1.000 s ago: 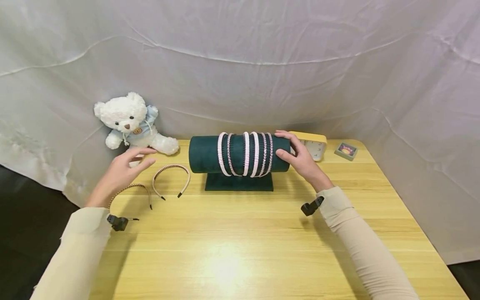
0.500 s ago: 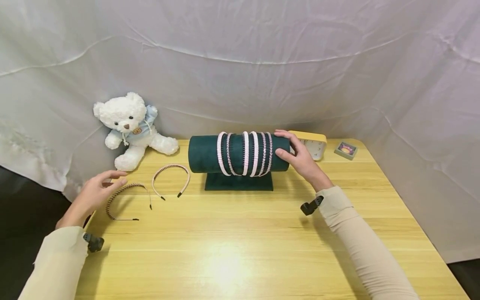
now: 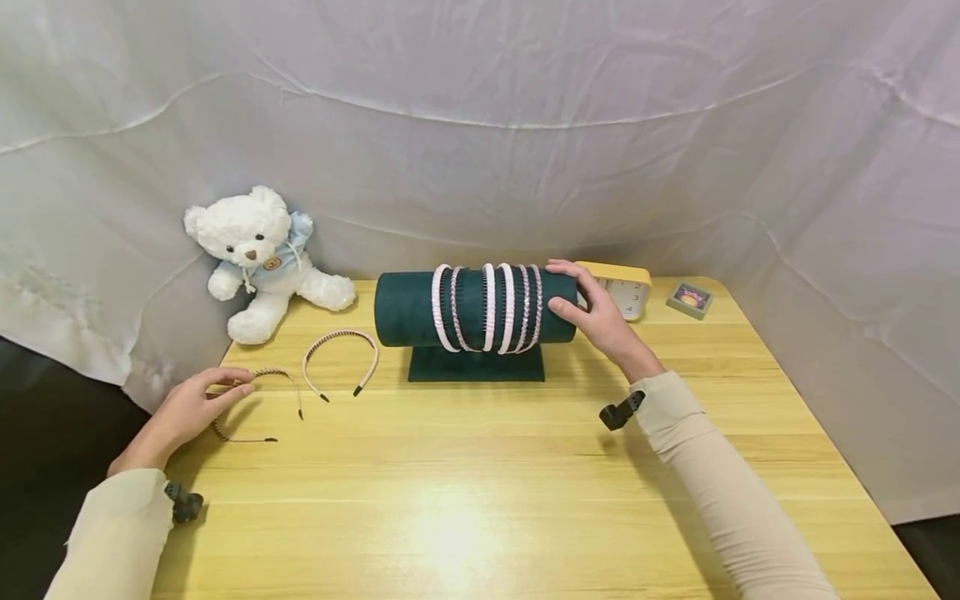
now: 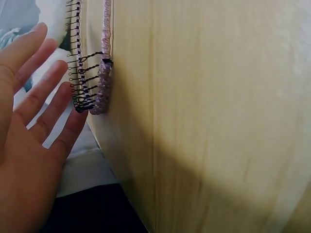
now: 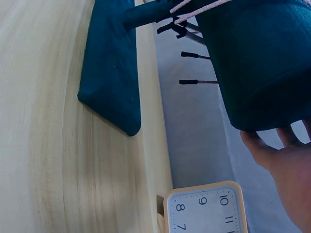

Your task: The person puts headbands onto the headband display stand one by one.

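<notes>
My left hand is at the table's left side, its fingertips right at the top of a braided headband. In the left wrist view the fingers are spread and loosely bent beside that band's dark wire teeth. A paler pink headband lies to its right on the table. My right hand holds the right end of a dark green headband stand, thumb in front and fingers over the top. Several pink and white headbands hang around the stand's roll; their dark tips show underneath in the right wrist view.
A white teddy bear in a blue top sits at the back left. Behind my right hand stands a yellow-framed clock, with a small grey box further right. A pale curtain encloses the wooden table.
My left hand moved left and toward me from near the teddy bear, then slightly right to the braided headband. My right hand keeps its hold on the stand.
</notes>
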